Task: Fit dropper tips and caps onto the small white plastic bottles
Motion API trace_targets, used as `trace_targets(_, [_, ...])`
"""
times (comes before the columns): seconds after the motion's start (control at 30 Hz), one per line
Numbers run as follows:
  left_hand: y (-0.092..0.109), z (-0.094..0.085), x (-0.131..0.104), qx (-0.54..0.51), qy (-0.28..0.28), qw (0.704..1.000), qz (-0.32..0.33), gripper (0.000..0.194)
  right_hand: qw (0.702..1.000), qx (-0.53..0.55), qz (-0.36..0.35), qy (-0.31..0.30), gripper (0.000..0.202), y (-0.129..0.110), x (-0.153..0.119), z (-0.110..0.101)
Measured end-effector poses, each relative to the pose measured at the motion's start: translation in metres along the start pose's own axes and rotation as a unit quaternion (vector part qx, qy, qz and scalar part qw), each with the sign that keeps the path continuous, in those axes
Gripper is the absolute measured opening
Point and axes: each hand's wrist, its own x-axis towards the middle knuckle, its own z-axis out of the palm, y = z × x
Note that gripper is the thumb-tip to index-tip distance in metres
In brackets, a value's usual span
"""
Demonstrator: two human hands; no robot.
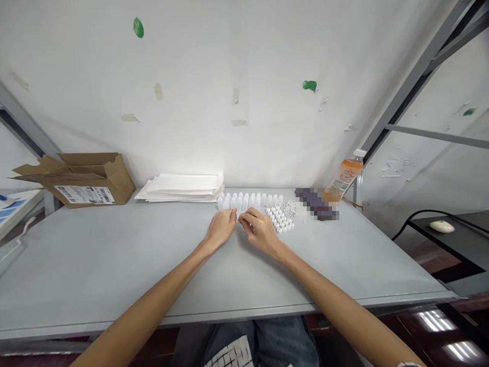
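My left hand (222, 226) is closed, its thumb side turned toward my other hand. Close by on the right, my right hand (259, 229) has its fingertips pinched together. Whatever either hand holds is too small or too hidden to make out. Just behind both hands stand rows of small translucent white bottles (244, 200), partly covered by my fingers. To the right of my right hand lies a cluster of white caps (279, 219). Tiny white pieces (290, 207) are heaped behind the caps.
An opened cardboard box (91, 178) stands at the back left beside a stack of white sheets (183, 187). At the back right are a drink bottle (346, 176) and a blurred dark item (317, 204). The grey table (114, 265) meets a white wall.
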Motion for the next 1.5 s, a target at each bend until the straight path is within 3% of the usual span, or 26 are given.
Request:
trace_targets(0.37, [0.005,-0.010,0.000,-0.068,-0.015,0.997,0.030,0.038,0.994,0.089,0.051,0.021,0.017,-0.005,0.009,-0.014])
trace_targets(0.53, [0.009,-0.015,-0.002,-0.145,-0.069,0.985,0.066,0.027,0.990,0.102,0.092,0.029,0.014,-0.003,0.014,-0.025])
trace_targets(0.7, [0.008,-0.016,-0.002,-0.175,-0.118,0.976,0.052,0.030,0.983,0.121,0.133,0.040,0.016,0.000,0.016,-0.028])
trace_targets(0.9, [0.004,-0.011,-0.002,-0.216,-0.096,0.968,0.085,0.038,0.967,0.188,0.168,0.037,0.015,0.000,0.019,-0.031])
trace_targets(1.23, [0.007,-0.011,-0.003,-0.229,-0.057,0.969,0.079,0.035,0.970,0.172,0.168,0.041,0.019,0.000,0.019,-0.032])
trace_targets(1.5, [0.008,-0.012,-0.002,-0.251,-0.042,0.964,0.081,0.030,0.978,0.161,0.121,0.047,0.024,-0.002,0.017,-0.029])
